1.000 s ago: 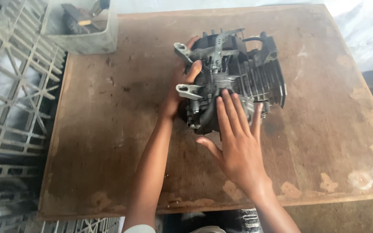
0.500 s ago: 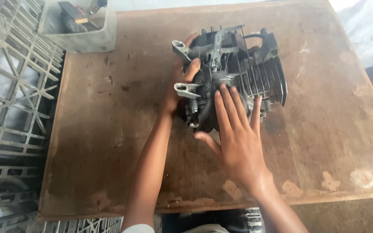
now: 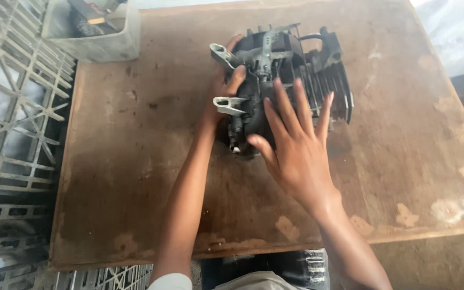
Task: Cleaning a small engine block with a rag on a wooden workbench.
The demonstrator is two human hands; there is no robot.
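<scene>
A dark grey small engine block (image 3: 291, 70) with cooling fins and two pale metal lugs lies on a worn brown wooden table (image 3: 135, 161). My left hand (image 3: 222, 88) grips the block's left side, thumb between the two lugs. Over the near side of the block, my right hand (image 3: 294, 145) lies flat with fingers spread, touching the casing and the fins.
A grey plastic tub (image 3: 89, 29) holding tools sits at the table's far left corner. Grey plastic lattice crates (image 3: 12, 118) stand along the table's left edge. A pale cloth (image 3: 457, 32) lies off the far right corner.
My right hand has slid a little toward me and to the right across the block. The block and my left hand stay in place.
</scene>
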